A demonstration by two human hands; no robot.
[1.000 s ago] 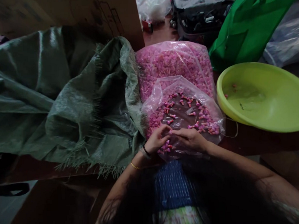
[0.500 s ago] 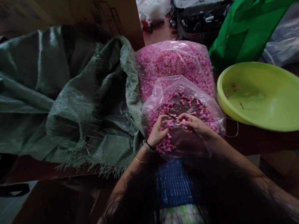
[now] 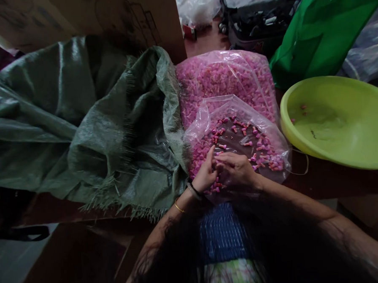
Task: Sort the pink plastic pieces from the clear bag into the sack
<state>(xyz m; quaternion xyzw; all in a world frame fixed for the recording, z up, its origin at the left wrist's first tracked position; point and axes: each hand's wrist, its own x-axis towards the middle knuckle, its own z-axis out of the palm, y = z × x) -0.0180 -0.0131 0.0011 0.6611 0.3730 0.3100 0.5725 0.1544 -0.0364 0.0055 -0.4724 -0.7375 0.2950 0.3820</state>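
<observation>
Many small pink pieces with orange stems (image 3: 263, 147) lie loose on an open clear plastic bag (image 3: 237, 104) in front of me. Over the bag's near part, my left hand (image 3: 206, 173) and my right hand (image 3: 236, 169) meet, fingertips together. The fingers of both are closed around something small that they hide. Behind the open bag lies a full clear bag of pink pieces (image 3: 223, 74). A short clear tube (image 3: 244, 140) rests among the loose pieces.
A green woven sack (image 3: 96, 121) spreads over the left side, with a cardboard box (image 3: 138, 21) behind it. At the right are a yellow-green basin (image 3: 349, 124) and a green bag (image 3: 316, 37). An open black suitcase (image 3: 250, 37) stands at the back.
My right hand has moved left to meet my left hand, and its fingers now cover the pink piece seen between them before. The whole view has shifted slightly.
</observation>
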